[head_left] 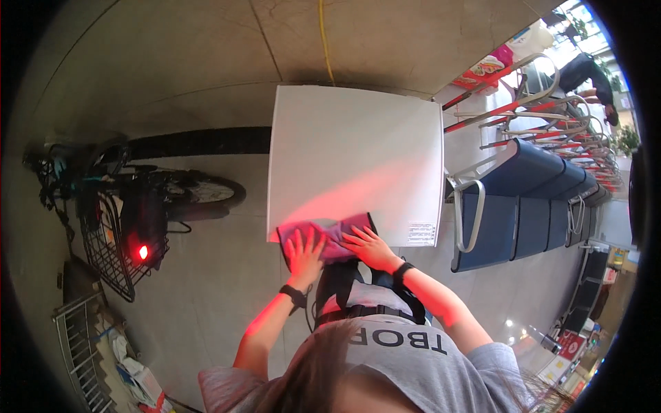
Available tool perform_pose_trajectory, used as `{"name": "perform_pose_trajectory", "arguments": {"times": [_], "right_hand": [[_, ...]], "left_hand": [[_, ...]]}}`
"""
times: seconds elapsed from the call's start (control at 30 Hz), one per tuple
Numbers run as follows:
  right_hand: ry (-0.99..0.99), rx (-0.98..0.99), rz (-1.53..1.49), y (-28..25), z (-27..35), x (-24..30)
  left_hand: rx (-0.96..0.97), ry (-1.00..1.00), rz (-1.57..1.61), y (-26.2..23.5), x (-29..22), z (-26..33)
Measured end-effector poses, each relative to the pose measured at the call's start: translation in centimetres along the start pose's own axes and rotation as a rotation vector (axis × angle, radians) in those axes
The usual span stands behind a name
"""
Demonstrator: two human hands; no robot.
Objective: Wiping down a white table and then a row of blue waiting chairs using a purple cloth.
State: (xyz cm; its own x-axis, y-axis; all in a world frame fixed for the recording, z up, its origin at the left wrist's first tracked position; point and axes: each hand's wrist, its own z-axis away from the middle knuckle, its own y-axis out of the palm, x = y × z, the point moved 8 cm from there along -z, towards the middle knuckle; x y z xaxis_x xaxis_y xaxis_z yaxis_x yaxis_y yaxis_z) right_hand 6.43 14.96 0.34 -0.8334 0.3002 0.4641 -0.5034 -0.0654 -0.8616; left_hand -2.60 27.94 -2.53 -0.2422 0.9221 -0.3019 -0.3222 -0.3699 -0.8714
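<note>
White tabletop [354, 148], near left: left hand [305, 255] and right hand [370, 246] lie apart on purple cloth [335, 252], best kept flat

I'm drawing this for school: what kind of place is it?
Probably a waiting area or lobby: there are joined blue seats, a bicycle and a smooth grey floor.

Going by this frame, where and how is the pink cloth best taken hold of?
Probably along its near edge, pinched from the near side: the pink cloth appears to overhang the white table there, so its underside looks reachable, while the left hand and right hand lie spread on top.
</note>
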Motion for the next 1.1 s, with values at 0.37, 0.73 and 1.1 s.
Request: {"name": "perform_pose_trajectory", "arguments": {"times": [0.37, 0.73, 1.1], "right_hand": [[0.736, -0.310, -0.143, -4.6, 3.5, -14.1], [0.339, -0.234, 0.030, -0.7, -6.4, -2.5], [0.333, -0.190, -0.016, -3.8, -10.4, -6.0]], "left_hand": [[-0.140, 0.349, 0.093, -5.0, -9.9, -15.2], [-0.233, 0.024, 0.076, -3.0, 2.7, -3.2], [0.302, -0.035, 0.086, -6.7, 4.9, -11.1]]}}
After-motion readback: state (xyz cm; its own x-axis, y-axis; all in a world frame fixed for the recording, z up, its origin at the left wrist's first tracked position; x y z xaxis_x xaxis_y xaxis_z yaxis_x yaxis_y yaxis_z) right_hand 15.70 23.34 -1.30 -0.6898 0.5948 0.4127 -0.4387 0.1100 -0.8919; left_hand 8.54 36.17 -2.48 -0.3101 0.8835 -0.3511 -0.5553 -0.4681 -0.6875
